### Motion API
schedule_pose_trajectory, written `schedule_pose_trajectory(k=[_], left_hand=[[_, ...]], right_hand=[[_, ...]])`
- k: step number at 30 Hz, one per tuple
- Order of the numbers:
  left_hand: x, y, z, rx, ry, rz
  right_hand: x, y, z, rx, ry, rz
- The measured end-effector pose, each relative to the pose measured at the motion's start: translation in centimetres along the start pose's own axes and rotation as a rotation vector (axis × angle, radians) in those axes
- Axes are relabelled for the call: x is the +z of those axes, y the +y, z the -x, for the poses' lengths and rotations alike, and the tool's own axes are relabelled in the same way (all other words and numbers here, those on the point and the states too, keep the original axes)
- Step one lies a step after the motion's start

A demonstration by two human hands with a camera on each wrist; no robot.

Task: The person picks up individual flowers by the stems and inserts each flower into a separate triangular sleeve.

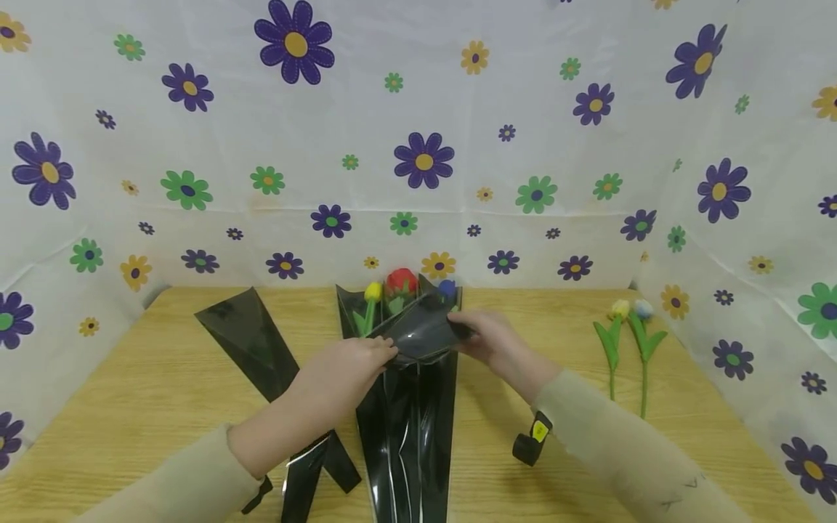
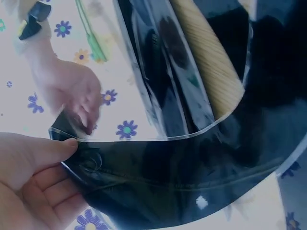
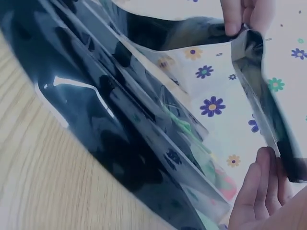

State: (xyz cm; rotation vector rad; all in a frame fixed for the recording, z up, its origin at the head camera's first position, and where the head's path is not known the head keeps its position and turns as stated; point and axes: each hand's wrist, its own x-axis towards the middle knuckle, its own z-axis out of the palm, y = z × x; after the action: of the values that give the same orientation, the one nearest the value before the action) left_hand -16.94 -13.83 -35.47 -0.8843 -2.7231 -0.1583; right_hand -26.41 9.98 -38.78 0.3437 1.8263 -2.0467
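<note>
Stretched between both hands is a black plastic flower sleeve [image 1: 425, 330], glossy and bent into a curve. My left hand [image 1: 353, 367] pinches its left side, with the thumb [image 2: 53, 151] over the edge in the left wrist view. At the other end, my right hand [image 1: 487, 338] grips the plastic with its fingertips. Upright black sleeves [image 1: 405, 436] lie side by side beneath it. From their tops show a yellow tulip [image 1: 373, 292], a red flower [image 1: 402, 280] and a blue flower [image 1: 447, 289]. The held plastic covers part of these sleeves.
Left of the hands lies another black sleeve [image 1: 248, 341], with black strips [image 1: 307, 472] below it, partly under my left forearm. Two tulips, one pale yellow [image 1: 620, 309] and one pale blue [image 1: 644, 309], lie at the right. A flower-printed cloth [image 1: 366, 131] stands behind the table [image 1: 131, 407].
</note>
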Motion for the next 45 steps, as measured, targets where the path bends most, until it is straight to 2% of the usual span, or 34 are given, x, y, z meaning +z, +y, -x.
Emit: schedule_pose_trajectory(k=[5,9,15,22,28,32,36,45], left_hand=[[0.5,-0.9,-0.3,0.018,0.043,-0.063],[1.3,-1.3,-0.6,0.017,0.055,-0.105],[2.2,-1.5,-0.7,-0.014,0.013,-0.088],[2.1,-1.6,-1.0,-0.06,-0.057,-0.093],[2.3,-1.4,-1.2,-0.055,-0.016,-0.079],[2.7,-0.9,-2.0,-0.045,0.051,-0.042],[2.5,0.3,-2.7,-0.036,0.097,0.007],[2.5,2.6,-3.7,0.032,0.095,0.069]], right_hand=[[-0.8,-0.2,0.8,-0.045,-0.024,0.098],[-1.0,-0.2,1.6,-0.066,-0.012,0.124],[-0.9,0.2,2.7,-0.092,-0.011,0.088],[-0.6,0.5,3.7,-0.096,-0.007,0.067],[-0.4,0.9,4.4,-0.093,-0.012,0.067],[-0.3,1.3,4.9,-0.098,-0.029,0.05],[-0.1,1.6,5.5,-0.118,-0.071,0.047],[0.3,2.7,6.9,-0.144,-0.097,0.023]])
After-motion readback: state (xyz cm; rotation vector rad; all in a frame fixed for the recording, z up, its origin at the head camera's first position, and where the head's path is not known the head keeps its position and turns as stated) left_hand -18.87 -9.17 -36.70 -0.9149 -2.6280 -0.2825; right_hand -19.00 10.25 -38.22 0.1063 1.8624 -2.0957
